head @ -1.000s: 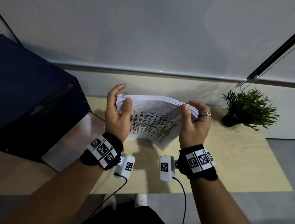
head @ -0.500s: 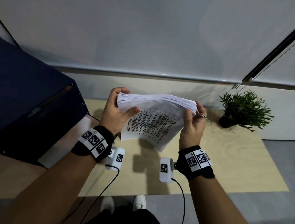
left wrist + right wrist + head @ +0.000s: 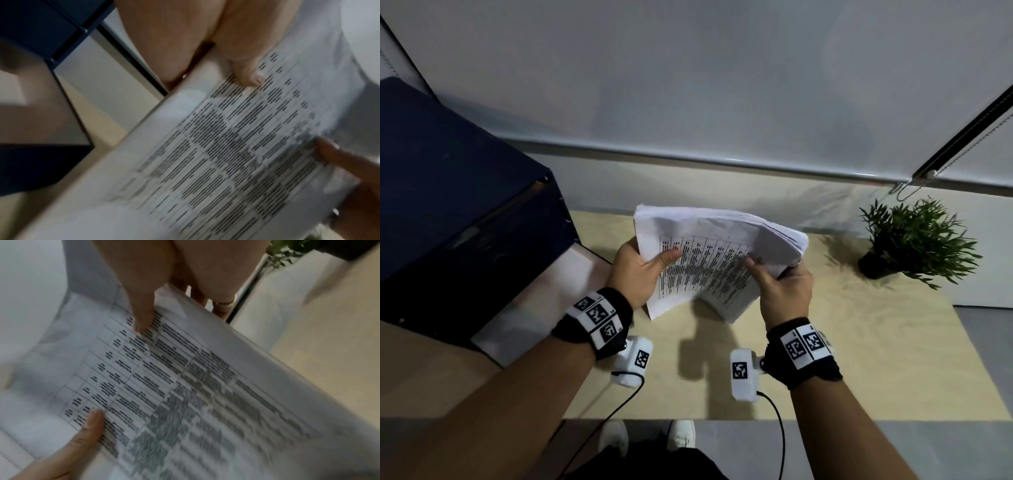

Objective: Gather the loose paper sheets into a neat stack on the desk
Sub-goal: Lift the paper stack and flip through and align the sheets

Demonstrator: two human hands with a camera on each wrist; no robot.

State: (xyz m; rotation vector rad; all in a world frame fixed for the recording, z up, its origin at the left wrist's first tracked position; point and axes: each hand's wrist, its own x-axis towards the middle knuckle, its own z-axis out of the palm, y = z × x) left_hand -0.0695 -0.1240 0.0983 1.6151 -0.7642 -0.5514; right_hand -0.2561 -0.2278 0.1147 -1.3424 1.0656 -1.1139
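1. Head view: the paper stack [image 3: 719, 253] is up in the air above the bench [image 3: 859, 342], not yet set down, and it's held tilted, printed table facing the person. The left hand [image 3: 640, 274] grips the left edge, thumb on top of the print; the right hand [image 3: 784, 287] clamps the right side, thumb on the page and fingers tucked behind. This looks like the squaring-up step: the sheets are gathered, but the right edge fans out. Next, I'd say, comes a tap of one edge on the bench to bring the sheets flush, then laying them flat.

2. Left wrist view: blurred, but the left thumb presses on the printed sheet, palm wrapped round the edge. The right thumb shows at the far side.

3. Right wrist view: also smeared, so finger detail is a guess. The right thumb pins the page, fingers curled behind. The potted plant [image 3: 285, 254] peeks in behind.
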